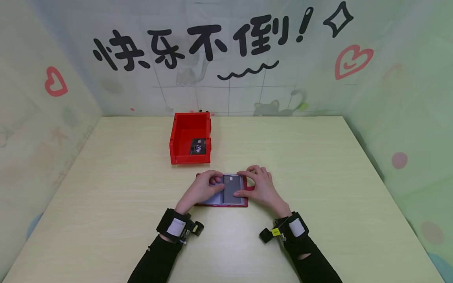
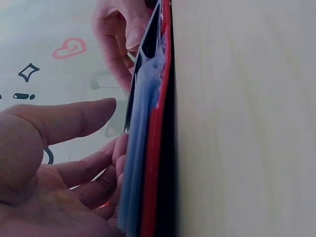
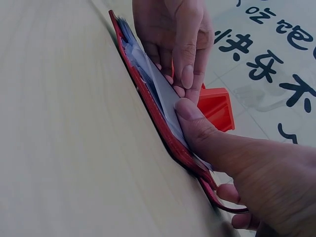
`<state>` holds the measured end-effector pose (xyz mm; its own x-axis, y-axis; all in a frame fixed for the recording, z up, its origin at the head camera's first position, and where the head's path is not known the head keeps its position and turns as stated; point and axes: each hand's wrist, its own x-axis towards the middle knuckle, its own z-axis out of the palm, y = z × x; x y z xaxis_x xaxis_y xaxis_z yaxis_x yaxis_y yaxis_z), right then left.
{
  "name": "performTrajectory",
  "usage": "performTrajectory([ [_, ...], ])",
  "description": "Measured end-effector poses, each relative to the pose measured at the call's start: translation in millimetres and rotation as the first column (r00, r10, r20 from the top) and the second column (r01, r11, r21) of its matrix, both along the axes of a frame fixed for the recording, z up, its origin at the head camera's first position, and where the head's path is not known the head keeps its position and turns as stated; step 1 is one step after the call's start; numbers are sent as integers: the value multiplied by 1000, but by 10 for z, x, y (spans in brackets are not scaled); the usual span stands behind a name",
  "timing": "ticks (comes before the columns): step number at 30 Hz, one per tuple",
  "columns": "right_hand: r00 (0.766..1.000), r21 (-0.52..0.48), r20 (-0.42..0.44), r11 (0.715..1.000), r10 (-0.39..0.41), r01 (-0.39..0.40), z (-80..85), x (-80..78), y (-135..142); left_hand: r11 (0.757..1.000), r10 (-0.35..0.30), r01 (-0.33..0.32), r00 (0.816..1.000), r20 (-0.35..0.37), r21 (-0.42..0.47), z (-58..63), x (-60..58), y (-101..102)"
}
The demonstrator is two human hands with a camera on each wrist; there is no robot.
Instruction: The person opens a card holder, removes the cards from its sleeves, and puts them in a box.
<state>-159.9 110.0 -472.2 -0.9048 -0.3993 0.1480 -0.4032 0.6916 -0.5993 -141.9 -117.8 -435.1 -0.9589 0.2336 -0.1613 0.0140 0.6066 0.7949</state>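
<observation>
A red card holder lies spread on the table with its clear plastic sleeves showing. On its right side is a dark grey card; in the left wrist view the card's thin dark edge stands slightly off the sleeves. My left hand is at the card's left edge, its thumb straight and its fingertips touching the sleeves. From the right, my right hand pinches the holder's edge, thumb on the card side and fingers around the red cover. A red strap sticks out beneath that hand.
Behind the holder, slightly left, stands a red bin with a black card marked "Vip" inside. The pale wooden table ends at a printed fabric backdrop. Both wrists wear black camera straps.
</observation>
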Motion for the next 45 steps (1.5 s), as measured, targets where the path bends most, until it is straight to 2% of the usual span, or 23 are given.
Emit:
performTrajectory([
  [7,1000,17,-4,1000,-10,10,-13,-1,-5,999,31,-31,1000,-1,28,-8,5,29],
  [17,1000,19,-21,1000,-10,11,-25,10,-11,998,57,-56,998,-8,19,-11,26,52],
  [25,1000,28,-6,1000,-8,8,-24,10,-8,996,80,-80,997,24,28,-58,5,56],
  [35,1000,36,4,999,4,-4,-25,4,-14,997,60,-61,998,26,45,-29,-12,7],
  [45,1000,40,-2,999,6,-6,-19,1,-13,997,57,-59,998,34,43,-52,3,31],
])
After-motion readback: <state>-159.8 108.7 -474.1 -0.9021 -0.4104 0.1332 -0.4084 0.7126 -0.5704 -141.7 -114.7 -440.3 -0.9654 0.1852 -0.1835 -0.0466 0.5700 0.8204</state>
